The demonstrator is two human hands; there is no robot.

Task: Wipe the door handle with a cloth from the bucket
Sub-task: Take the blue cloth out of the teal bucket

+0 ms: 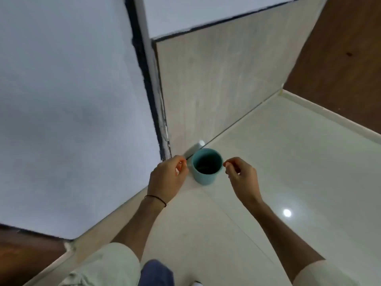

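Note:
A small teal bucket (206,166) stands on the pale floor tiles close to the wall corner. Its inside is dark, and something dark lies at the bottom; I cannot tell if it is the cloth. My left hand (167,178) hovers just left of the bucket's rim with its fingers curled in and nothing visible in them. My right hand (241,178) hovers just right of the rim, fingers curled towards the thumb, also holding nothing visible. No door handle is in view.
A grey-white wall (72,110) fills the left, meeting a beige tiled wall (216,83) at a dark vertical seam. Brown wooden surfaces show at the upper right (346,58) and lower left (24,254). Glossy floor tiles (288,162) stretch to the right.

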